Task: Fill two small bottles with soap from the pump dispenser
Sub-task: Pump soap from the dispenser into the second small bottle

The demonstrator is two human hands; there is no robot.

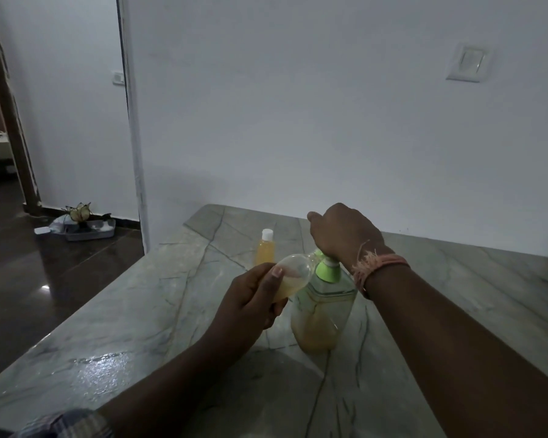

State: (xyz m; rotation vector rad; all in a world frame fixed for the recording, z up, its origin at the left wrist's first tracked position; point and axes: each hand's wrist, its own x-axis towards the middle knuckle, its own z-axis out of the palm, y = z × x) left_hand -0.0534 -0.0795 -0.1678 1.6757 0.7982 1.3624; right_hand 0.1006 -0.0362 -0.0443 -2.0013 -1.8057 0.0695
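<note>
Hands: left [250, 298] tilts small bottle [290, 276] at pump dispenser [325, 308]; right [342, 235] presses pump.

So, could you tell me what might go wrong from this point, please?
1. The left hand holds the small bottle tilted at the pump dispenser nozzle; soap could miss its narrow mouth and spill onto the marble table.
2. The right hand presses the pump head alone, so the dispenser might tip.

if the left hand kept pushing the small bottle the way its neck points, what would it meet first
Probably the green pump head of the soap dispenser: the left hand holds the tilted small bottle with its neck right at the spout, under the right hand. Whether they touch is unclear.
</note>
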